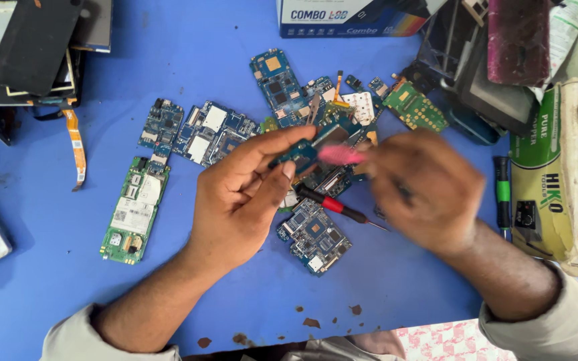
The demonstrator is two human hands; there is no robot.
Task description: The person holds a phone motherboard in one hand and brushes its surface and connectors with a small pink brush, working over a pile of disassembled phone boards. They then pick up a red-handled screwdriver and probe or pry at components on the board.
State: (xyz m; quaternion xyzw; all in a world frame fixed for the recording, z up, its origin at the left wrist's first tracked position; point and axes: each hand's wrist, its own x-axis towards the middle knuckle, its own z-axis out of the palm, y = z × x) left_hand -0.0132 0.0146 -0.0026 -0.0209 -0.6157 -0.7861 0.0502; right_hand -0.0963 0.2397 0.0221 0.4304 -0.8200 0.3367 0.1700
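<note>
1. A small blue circuit board (pixel 306 152) is pinched above the desk (pixel 48 294) by the closed left hand (pixel 245 194)
2. A pink-handled tool (pixel 340 155) is gripped in the blurred right hand (pixel 423 190) and worked on the board; steadiness is judged needed next
3. A red screwdriver (pixel 332 205) and loose boards (pixel 212 132) are crowded beneath, with a box (pixel 342 20) beyond

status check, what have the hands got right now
Left hand pinches a blue circuit board. Right hand, blurred, holds a pink tool against it. Red-handled screwdriver lies underneath.
</note>
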